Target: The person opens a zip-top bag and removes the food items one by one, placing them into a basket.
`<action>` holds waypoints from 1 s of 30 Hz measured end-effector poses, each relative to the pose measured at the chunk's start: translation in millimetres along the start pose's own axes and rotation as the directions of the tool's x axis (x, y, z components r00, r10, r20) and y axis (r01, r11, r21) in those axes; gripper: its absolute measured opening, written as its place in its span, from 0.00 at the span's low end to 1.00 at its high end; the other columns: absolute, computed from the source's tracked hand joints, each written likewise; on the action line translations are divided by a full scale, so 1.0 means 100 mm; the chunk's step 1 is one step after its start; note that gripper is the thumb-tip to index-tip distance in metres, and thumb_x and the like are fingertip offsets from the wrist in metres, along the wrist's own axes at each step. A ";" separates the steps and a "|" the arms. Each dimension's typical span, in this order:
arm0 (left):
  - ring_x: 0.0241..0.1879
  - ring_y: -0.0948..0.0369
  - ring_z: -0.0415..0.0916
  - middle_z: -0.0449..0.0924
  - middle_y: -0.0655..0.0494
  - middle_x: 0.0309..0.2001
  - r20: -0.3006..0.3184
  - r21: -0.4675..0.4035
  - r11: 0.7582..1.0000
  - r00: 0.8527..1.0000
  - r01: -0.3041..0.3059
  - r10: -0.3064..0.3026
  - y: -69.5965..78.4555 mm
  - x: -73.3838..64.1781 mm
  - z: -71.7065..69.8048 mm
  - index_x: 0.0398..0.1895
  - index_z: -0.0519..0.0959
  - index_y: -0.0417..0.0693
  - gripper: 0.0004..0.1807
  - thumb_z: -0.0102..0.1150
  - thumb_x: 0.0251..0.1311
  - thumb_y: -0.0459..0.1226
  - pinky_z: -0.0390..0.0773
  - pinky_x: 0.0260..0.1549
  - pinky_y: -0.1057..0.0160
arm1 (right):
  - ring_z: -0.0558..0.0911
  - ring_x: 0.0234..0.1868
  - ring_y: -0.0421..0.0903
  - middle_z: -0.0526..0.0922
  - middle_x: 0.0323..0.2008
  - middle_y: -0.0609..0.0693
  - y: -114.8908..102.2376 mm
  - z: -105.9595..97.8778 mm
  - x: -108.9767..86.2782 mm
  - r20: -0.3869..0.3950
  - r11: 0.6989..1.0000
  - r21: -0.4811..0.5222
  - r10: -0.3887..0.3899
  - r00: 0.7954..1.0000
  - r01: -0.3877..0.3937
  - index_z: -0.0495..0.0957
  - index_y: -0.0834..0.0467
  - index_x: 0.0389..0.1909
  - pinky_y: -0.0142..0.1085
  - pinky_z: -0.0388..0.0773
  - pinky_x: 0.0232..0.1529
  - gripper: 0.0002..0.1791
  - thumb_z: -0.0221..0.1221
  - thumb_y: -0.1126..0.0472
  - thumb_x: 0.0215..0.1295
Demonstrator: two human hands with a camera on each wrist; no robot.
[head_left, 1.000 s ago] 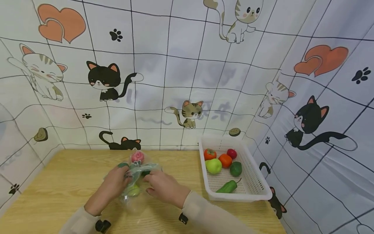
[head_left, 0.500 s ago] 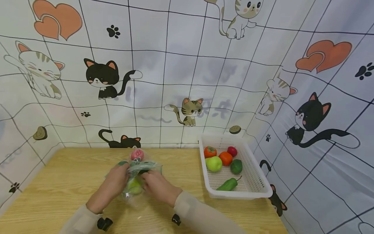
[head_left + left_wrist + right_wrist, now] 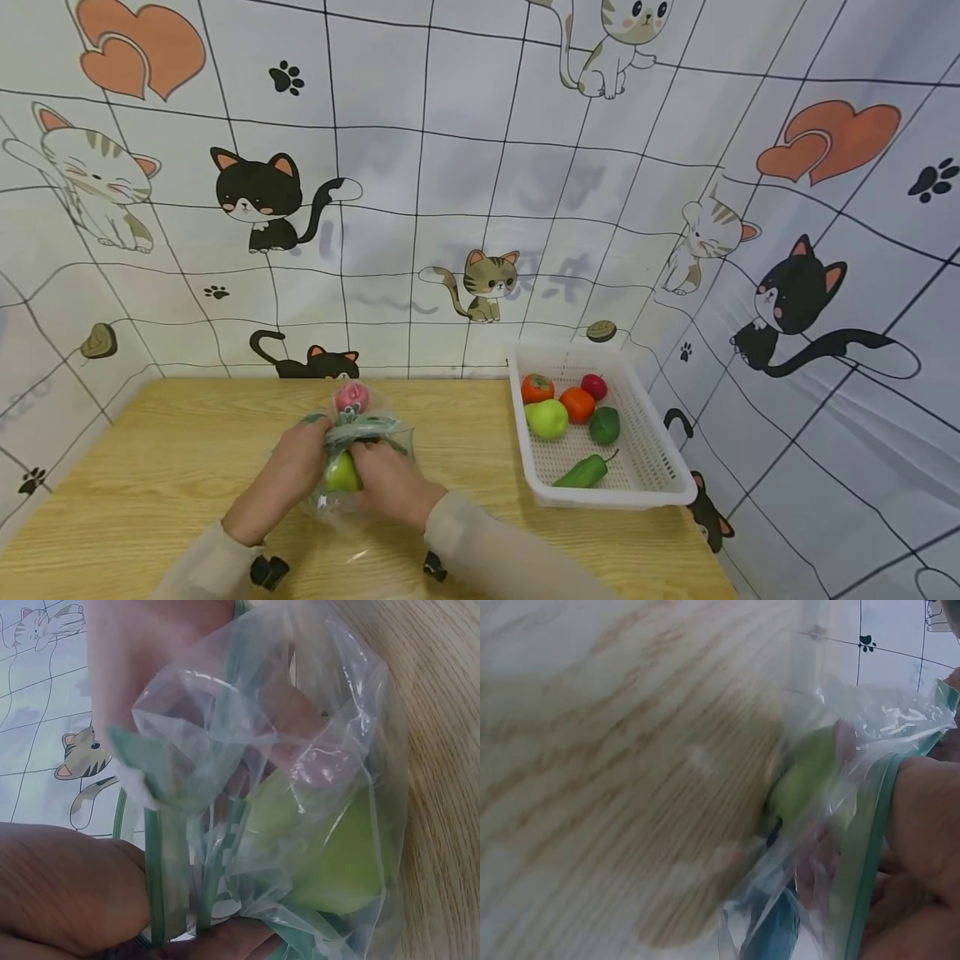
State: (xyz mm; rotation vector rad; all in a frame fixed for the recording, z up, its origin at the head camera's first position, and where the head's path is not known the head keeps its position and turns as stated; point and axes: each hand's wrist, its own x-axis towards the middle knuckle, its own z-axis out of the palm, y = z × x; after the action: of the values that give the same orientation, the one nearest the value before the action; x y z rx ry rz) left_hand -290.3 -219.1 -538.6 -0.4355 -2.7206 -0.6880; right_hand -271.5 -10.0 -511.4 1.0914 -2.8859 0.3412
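A clear zip bag [image 3: 330, 504] with green zip strips lies on the wooden table, its mouth spread. My left hand [image 3: 298, 457] grips the bag's edge; the left wrist view shows its fingers around the green strips. My right hand [image 3: 393, 479] reaches in through the mouth. Through the plastic, a yellow-green fruit [image 3: 334, 847] shows inside, with my right fingertips [image 3: 322, 765] against its side. The right wrist view shows fingers on two sides of this fruit [image 3: 806, 776]. A round pink thing [image 3: 352, 397] sits at the bag's far end. A blue-green shape [image 3: 772, 930] shows through the plastic, its kind unclear.
A white perforated basket [image 3: 645, 492] stands on the right of the table [image 3: 187, 433]. In it lie a green pepper [image 3: 583, 472], a green apple [image 3: 547, 419], a persimmon [image 3: 537, 388] and several other fruits. A cat-patterned cloth wall rises close behind.
My right hand has moved left and deeper into the bag, from its mouth to the yellow-green fruit. My left hand keeps its grip on the bag's edge.
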 end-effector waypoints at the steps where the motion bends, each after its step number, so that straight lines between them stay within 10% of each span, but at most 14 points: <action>1: 0.40 0.46 0.88 0.87 0.42 0.39 0.015 -0.001 1.000 1.000 0.017 -0.017 0.03 0.00 -0.03 0.47 0.83 0.33 0.09 0.56 0.70 0.21 0.88 0.39 0.44 | 0.90 0.51 0.37 0.93 0.54 0.48 -0.02 0.01 0.00 -0.004 1.000 -0.012 0.009 1.000 -0.009 0.82 0.57 0.69 0.28 0.87 0.50 0.32 0.79 0.45 0.75; 2: 0.38 0.49 0.87 0.87 0.44 0.38 -0.004 0.003 1.000 1.000 0.013 -0.013 -0.08 0.02 0.07 0.47 0.83 0.35 0.09 0.56 0.69 0.22 0.88 0.37 0.46 | 0.90 0.52 0.38 0.93 0.54 0.48 -0.03 0.01 0.01 -0.010 0.999 -0.027 0.017 1.000 -0.018 0.82 0.56 0.69 0.29 0.87 0.50 0.32 0.80 0.44 0.74; 9: 0.44 0.43 0.89 0.88 0.38 0.41 0.129 -0.010 0.990 0.982 0.143 -0.140 0.56 -0.04 -0.48 0.47 0.82 0.29 0.12 0.57 0.64 0.16 0.90 0.45 0.40 | 0.91 0.46 0.37 0.93 0.52 0.46 -0.06 0.00 -0.02 -0.034 0.994 -0.097 0.050 0.998 -0.053 0.82 0.52 0.68 0.30 0.86 0.39 0.31 0.80 0.42 0.72; 21: 0.37 0.49 0.83 0.88 0.41 0.38 0.087 -0.051 0.993 0.991 0.104 -0.099 0.31 -0.07 -0.29 0.43 0.82 0.36 0.13 0.60 0.59 0.18 0.86 0.36 0.44 | 0.90 0.54 0.36 0.92 0.60 0.47 -0.02 -0.05 -0.06 -0.026 0.999 -0.036 0.013 1.000 -0.014 0.79 0.52 0.77 0.28 0.87 0.53 0.41 0.83 0.42 0.69; 30: 0.35 0.49 0.80 0.85 0.43 0.35 0.127 -0.034 0.991 0.984 0.130 -0.125 0.45 -0.07 -0.42 0.42 0.82 0.33 0.09 0.61 0.61 0.18 0.84 0.36 0.45 | 0.90 0.62 0.39 0.90 0.66 0.52 0.03 -0.15 -0.16 -0.045 0.998 -0.051 -0.025 0.999 0.023 0.77 0.57 0.77 0.29 0.87 0.64 0.44 0.84 0.43 0.68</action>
State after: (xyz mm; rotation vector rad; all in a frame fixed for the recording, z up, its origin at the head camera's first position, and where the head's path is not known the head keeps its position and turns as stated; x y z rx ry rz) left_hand -258.5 -203.4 -487.6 -0.3256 -2.8760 -0.7775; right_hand -262.1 5.7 -499.4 1.0952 -2.8233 0.2870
